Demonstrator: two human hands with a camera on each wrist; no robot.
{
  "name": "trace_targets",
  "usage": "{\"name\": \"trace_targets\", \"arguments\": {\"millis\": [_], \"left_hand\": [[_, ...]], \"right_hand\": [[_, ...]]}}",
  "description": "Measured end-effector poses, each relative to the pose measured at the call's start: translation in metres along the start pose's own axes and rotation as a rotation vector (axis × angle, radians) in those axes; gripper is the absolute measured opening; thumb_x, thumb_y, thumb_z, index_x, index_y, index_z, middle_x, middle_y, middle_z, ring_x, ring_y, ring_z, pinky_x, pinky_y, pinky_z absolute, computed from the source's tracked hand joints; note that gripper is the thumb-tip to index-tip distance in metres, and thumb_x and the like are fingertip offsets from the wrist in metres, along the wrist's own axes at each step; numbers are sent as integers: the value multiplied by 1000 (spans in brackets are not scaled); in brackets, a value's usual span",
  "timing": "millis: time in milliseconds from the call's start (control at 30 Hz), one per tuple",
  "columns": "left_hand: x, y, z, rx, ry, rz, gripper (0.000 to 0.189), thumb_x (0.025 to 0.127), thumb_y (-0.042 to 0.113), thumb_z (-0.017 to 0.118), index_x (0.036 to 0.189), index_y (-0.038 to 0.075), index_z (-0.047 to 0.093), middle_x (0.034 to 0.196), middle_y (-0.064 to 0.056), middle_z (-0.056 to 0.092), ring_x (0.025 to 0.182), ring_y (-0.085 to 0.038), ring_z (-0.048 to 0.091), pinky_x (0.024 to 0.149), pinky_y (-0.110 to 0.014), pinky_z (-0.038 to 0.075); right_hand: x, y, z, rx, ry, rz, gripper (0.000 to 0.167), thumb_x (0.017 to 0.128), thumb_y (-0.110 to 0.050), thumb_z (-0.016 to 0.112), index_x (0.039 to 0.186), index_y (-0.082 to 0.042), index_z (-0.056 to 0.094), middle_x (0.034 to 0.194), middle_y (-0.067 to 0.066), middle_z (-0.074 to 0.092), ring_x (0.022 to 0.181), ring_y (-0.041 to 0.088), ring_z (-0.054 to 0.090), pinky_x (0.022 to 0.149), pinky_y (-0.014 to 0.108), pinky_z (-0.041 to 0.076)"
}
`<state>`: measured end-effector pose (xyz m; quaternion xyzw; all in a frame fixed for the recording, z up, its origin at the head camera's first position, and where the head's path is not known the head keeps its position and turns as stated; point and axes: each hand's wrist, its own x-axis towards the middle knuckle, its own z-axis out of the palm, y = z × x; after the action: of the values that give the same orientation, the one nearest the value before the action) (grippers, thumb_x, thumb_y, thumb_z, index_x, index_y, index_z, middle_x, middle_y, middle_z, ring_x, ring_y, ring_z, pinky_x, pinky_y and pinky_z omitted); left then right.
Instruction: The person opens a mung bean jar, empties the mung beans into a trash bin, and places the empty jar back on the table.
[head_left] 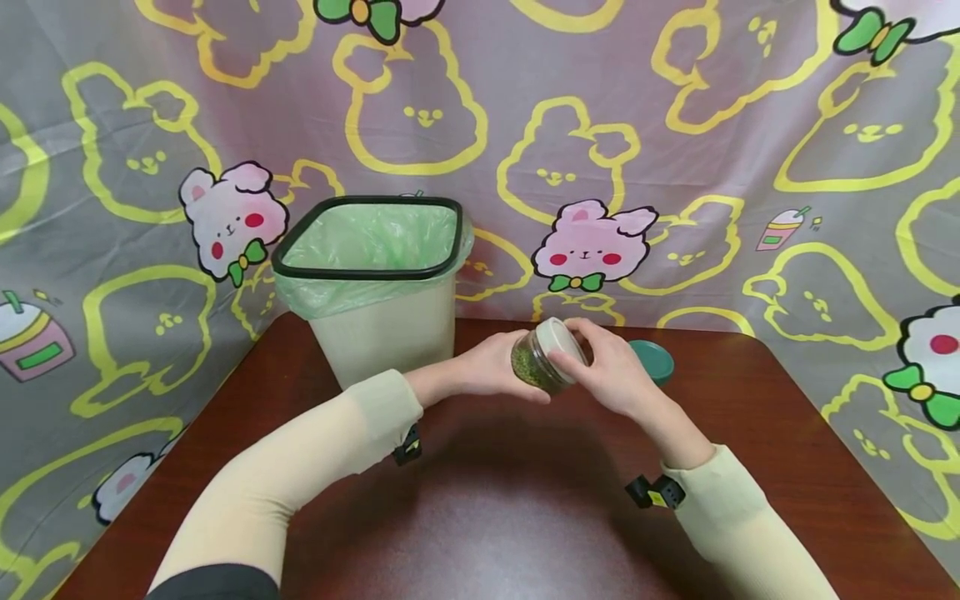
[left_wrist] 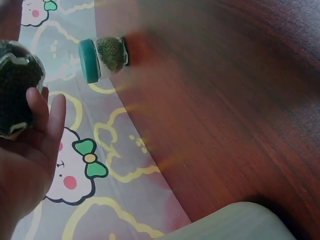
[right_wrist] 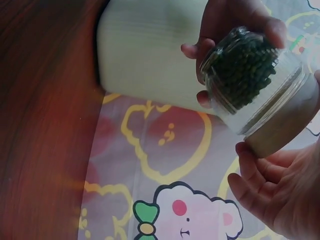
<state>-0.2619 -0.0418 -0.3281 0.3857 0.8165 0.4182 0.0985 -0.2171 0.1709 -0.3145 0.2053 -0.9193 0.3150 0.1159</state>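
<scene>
A clear jar (head_left: 528, 365) of small green beans, capped with a white lid (head_left: 558, 343), is held tilted above the table. My left hand (head_left: 487, 367) grips the jar's glass body near its base. On the lid's rim, the thumb and fingers of my right hand (head_left: 617, 368) take hold. In the right wrist view the beans (right_wrist: 242, 70) have slid toward the base, and the lid sits on the mouth. Behind my right hand stands a second jar with a green lid (head_left: 654, 362); the left wrist view shows green beans (left_wrist: 112, 55) inside it too.
A cream trash bin (head_left: 386, 333) with a black rim and a green bag liner (head_left: 352, 237) stands at the back left of the dark wooden table (head_left: 480, 533). A patterned cloth (head_left: 450, 108) hangs behind and along both sides.
</scene>
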Motion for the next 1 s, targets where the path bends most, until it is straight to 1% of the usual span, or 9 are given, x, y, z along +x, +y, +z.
{"name": "trace_targets", "arguments": {"millis": [133,267,367,433,533,633,767,867,1000], "left_hand": [[-1,-1,0,-30,-44,11,69,72,27,86,129,10,50,113,3,60,98,-12,58,85,-27,50],[-2,-1,2,-64,-25,12,70,73,26,86,130,11,49,114,3,60,99,-13,58,85,-28,50],[-2,1,7,-59,66,-26,71,72,29,87,129,10,49,113,2,60,97,-13,59,83,-29,51],[-2,3,11,-29,156,-66,73,70,34,87,128,10,49,112,2,60,96,-13,59,82,-29,51],[-1,8,17,56,293,-119,78,66,41,88,126,10,49,111,2,60,95,-12,59,81,-29,51],[-1,12,21,111,360,-143,83,65,46,88,127,10,48,113,0,60,95,-13,60,80,-31,51],[-1,15,21,129,363,-143,84,64,47,88,127,9,47,113,-1,61,94,-14,60,79,-31,52],[-1,15,19,130,344,-126,84,64,46,88,128,9,47,113,0,60,95,-13,60,80,-31,51],[-1,12,17,129,317,-94,82,64,42,89,127,9,49,112,0,60,96,-13,59,81,-30,51]], "right_hand": [[-1,2,0,3,-7,-43,60,91,-48,62,131,-6,52,118,11,60,99,26,56,80,46,49],[-3,2,-2,4,-15,-48,62,90,-48,63,135,-7,50,124,12,57,104,27,54,84,48,49],[-3,0,-3,13,0,7,64,91,-50,61,137,-7,49,127,13,57,107,29,54,86,50,48],[-2,-1,-3,36,22,62,65,92,-51,60,139,-7,49,127,13,57,108,30,54,87,50,47],[-1,-4,-3,103,59,126,65,93,-48,59,141,-5,48,128,15,57,110,31,54,88,51,47],[1,-7,-2,166,88,148,64,93,-45,61,141,-4,48,132,17,55,114,32,53,92,51,45],[3,-10,-1,211,113,144,63,92,-44,64,139,-4,51,133,18,54,115,33,52,93,52,45],[3,-10,0,231,117,141,63,90,-45,66,137,-5,52,130,16,55,112,31,50,89,50,46],[2,-10,1,221,114,135,64,87,-47,69,136,-8,54,126,12,55,110,28,45,83,46,45]]}}
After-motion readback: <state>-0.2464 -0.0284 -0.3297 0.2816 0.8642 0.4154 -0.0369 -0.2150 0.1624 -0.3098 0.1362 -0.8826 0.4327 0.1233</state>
